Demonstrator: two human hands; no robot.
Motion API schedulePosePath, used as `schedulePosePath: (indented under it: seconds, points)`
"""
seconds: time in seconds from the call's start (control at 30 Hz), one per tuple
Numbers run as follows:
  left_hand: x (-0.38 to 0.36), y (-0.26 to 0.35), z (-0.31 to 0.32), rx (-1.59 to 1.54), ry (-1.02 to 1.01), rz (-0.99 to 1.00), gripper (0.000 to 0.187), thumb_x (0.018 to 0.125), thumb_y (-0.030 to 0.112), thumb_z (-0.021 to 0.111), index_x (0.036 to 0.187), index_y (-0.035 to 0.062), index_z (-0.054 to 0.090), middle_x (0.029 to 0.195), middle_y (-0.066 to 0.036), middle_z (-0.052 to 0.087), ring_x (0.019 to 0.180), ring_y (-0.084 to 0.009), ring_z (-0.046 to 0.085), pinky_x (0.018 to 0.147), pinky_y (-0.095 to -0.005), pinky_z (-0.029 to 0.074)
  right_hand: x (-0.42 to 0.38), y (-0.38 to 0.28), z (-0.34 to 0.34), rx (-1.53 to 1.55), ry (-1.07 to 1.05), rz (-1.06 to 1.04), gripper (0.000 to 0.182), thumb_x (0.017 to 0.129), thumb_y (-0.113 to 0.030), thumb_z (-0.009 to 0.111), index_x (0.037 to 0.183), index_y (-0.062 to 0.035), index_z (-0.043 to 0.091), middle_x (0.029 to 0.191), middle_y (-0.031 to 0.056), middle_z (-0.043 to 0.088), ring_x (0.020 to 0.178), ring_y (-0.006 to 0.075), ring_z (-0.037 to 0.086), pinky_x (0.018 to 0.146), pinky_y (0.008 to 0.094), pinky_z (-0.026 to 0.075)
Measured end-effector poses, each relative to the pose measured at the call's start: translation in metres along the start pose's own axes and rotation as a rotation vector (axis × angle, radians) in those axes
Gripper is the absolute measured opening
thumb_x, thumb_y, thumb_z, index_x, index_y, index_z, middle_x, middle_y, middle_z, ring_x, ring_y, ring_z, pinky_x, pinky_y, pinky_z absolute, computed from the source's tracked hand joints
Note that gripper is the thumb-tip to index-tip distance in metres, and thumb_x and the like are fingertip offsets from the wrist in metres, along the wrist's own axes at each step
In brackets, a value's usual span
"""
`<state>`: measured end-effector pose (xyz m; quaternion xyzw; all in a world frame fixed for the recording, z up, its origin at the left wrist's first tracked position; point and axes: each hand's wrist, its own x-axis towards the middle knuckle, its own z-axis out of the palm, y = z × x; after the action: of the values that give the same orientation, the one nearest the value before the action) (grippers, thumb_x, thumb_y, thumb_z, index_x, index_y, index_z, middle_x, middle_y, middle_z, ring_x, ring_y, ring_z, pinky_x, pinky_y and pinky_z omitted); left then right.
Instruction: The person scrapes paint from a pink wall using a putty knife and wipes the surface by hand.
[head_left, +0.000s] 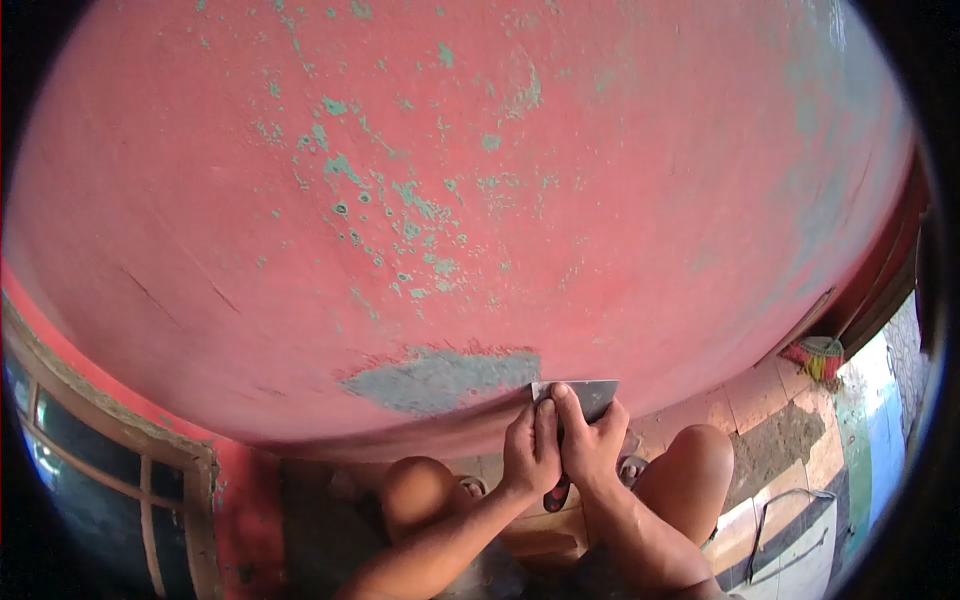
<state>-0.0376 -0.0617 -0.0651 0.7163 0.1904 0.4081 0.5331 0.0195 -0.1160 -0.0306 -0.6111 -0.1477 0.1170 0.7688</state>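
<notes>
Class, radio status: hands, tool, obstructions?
Left bare hand, right bare hand: gripping wide grey metal scraper. Scraper beside irregular grey patch on red painted wall. Nothing visibly blocking.

Free room up the pink wall (650, 200) — bent knees (692, 465) on either side below

The floor (757, 398) has pale orange tiles. A rough brown patch (785, 455) covers some, and it may be dirt. A broom (820, 362) with red and yellow bristles rests near the wall (650, 250). A thin dark strip (761, 530) lies there too.
</notes>
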Motion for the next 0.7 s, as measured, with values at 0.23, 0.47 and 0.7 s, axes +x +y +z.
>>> schedulePosePath:
  seconds: [0.23,0.47,0.7]
  points:
    - [-0.001,0.005,-0.004,0.027,-0.032,-0.069,0.029,0.105,0.020,0.043,0.094,-0.0029,0.057,0.078,-0.019,0.061,0.072,-0.0274,0.062,0.064,-0.0378,0.047,0.001,-0.001,-0.003,0.005,-0.026,0.024,0.022,0.091,-0.015,0.071,0.080,0.0031,0.066,0.072,-0.0020,0.063,0.065,0.0049,0.053,0.057,0.0244,0.044]
    - [-0.001,0.005,0.000,0.022,0.007,-0.020,0.029,0.106,0.020,0.043,0.093,-0.0027,0.056,0.079,-0.017,0.060,0.072,-0.0218,0.059,0.064,-0.0361,0.046,0.001,-0.008,-0.004,-0.033,-0.034,0.026,0.023,0.091,-0.017,0.071,0.081,0.0028,0.066,0.072,-0.0013,0.064,0.066,0.0057,0.053,0.057,0.0249,0.045]
    - [0.000,0.009,-0.004,0.031,-0.021,-0.038,0.029,0.106,0.020,0.042,0.102,-0.0031,0.059,0.082,-0.018,0.062,0.076,-0.0213,0.061,0.067,-0.0345,0.048,0.000,-0.011,-0.003,-0.020,-0.023,0.032,0.023,0.091,-0.018,0.072,0.083,0.0029,0.067,0.073,-0.0002,0.065,0.066,0.0065,0.054,0.058,0.0257,0.046]
